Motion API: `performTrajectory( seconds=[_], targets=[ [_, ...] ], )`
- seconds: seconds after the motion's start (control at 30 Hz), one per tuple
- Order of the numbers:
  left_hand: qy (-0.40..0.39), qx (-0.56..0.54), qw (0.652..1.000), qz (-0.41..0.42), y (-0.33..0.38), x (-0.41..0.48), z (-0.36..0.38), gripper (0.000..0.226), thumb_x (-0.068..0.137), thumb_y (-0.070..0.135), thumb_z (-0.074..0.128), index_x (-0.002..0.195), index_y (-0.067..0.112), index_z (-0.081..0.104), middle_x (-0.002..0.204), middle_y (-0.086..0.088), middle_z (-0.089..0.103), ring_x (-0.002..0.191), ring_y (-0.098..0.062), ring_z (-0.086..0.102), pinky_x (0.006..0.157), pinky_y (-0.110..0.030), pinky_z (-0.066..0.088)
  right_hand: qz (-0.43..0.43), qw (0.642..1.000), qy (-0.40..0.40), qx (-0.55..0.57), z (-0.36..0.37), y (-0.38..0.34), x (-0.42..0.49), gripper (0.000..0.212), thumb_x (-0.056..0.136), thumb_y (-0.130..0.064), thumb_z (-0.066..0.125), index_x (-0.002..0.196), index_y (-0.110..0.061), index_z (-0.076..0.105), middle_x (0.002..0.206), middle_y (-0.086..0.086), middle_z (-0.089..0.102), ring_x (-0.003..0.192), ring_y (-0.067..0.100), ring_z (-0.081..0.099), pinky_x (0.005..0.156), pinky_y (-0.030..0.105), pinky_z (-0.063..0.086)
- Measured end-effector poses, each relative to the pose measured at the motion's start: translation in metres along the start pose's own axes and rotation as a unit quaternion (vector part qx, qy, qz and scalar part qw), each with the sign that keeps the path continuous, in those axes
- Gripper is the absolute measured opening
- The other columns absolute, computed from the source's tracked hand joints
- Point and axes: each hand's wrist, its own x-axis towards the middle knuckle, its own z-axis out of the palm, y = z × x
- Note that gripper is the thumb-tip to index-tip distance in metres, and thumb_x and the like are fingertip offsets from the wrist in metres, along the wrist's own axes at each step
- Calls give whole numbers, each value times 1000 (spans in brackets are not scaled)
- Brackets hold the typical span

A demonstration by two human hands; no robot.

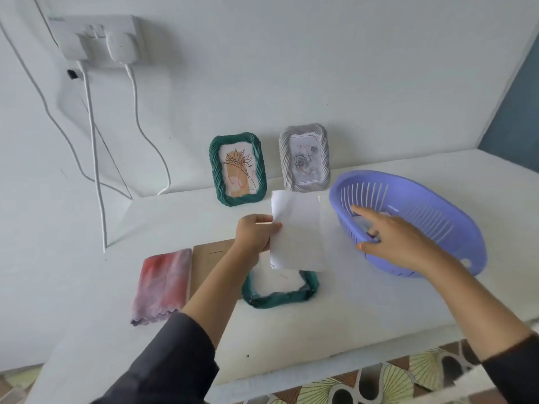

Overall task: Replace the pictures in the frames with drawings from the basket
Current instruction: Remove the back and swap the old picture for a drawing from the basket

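Note:
My left hand [256,234] pinches the left edge of a white paper sheet [297,233] held above the table. Under it an empty dark green frame [280,295] lies flat. My right hand [399,237] grips the near rim of the purple basket [423,208], thumb outside, fingers inside over papers at its bottom. A green frame [237,169] with a plant drawing and a grey frame [304,157] with a rose picture lean against the wall.
A brown backing board [207,258] and a pink-red folded cloth [163,284] lie at the left on the white table [364,310]. White cables [93,147] hang from a wall socket [99,39] at the far left. Patterned floor shows beyond the table's near edge.

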Motion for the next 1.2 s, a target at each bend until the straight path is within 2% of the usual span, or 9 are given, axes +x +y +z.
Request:
performTrajectory(
  seconds=[0.13, 0.23, 0.4, 0.6, 0.77, 0.9, 1.0, 1.1, 1.2],
  targets=[
    [-18, 39, 999, -26, -5, 0, 38, 21, 82, -1, 63, 71, 13, 52, 82, -10, 58, 81, -27, 56, 62, -30, 50, -21, 997, 22, 77, -10, 11, 5, 64, 83, -22, 65, 138, -36, 36, 97, 15, 68, 94, 28, 62, 88, 37, 48],
    [-15, 47, 997, -52, -12, 3, 59, 23, 81, -4, 63, 71, 11, 50, 72, -8, 56, 62, -22, 54, 55, -28, 47, -40, 993, 25, 110, -20, 16, 8, 64, 82, -20, 66, 138, -34, 38, 98, 11, 68, 92, 26, 62, 90, 38, 48],
    [-17, 94, 995, -36, -10, -3, 92, 27, 77, -2, 68, 101, 5, 55, 61, -7, 54, 29, -6, 47, 41, -22, 43, -70, 991, 11, 113, -24, 24, 11, 61, 82, -21, 66, 136, -35, 40, 95, 9, 67, 86, 24, 62, 87, 37, 48],
    [-2, 146, 989, -32, -18, -7, 116, 43, 74, 3, 67, 113, 3, 51, 113, -19, 61, 95, -33, 66, 80, -42, 57, -112, 991, 14, 69, -18, 27, 8, 54, 84, -25, 62, 133, -39, 44, 88, 8, 66, 75, 20, 56, 83, 34, 48],
    [-13, 191, 981, -36, -21, -9, 125, 46, 76, 5, 64, 118, 3, 46, 115, -15, 58, 94, -30, 63, 77, -35, 55, -131, 989, 8, 65, -6, 28, 9, 49, 83, -26, 63, 129, -35, 51, 85, 0, 58, 78, 13, 51, 85, 35, 49],
    [-29, 328, 944, 8, -17, -14, 131, 39, 85, 12, 58, 117, -4, 44, 104, -13, 50, 94, -27, 53, 70, -29, 39, -131, 988, -20, 81, -4, 31, 6, 45, 85, -34, 62, 129, -33, 52, 90, -5, 54, 85, 10, 50, 88, 31, 46],
    [-11, 404, 913, 58, -6, -17, 133, 39, 94, 17, 45, 123, -9, 41, 124, -21, 47, 118, -33, 44, 91, -34, 37, -95, 983, -57, 145, -19, 45, 13, 48, 83, -42, 61, 129, -32, 50, 97, -2, 61, 93, 14, 56, 92, 28, 42],
    [12, 318, 944, 84, 12, -14, 131, 43, 99, 17, 32, 137, -2, 32, 136, -24, 40, 127, -35, 37, 103, -37, 30, -14, 995, -4, 101, -32, 77, 36, 40, 83, -39, 63, 119, -21, 56, 95, 4, 61, 91, 20, 57, 81, 30, 42],
    [0, 248, 962, 116, 28, -10, 131, 42, 99, 24, 33, 140, 12, 35, 130, -19, 52, 120, -34, 49, 97, -37, 38, 89, 991, -70, -77, -34, 99, 55, 40, 82, -45, 62, 99, -10, 58, 99, 10, 59, 94, 27, 56, 80, 33, 44]
  ],
)
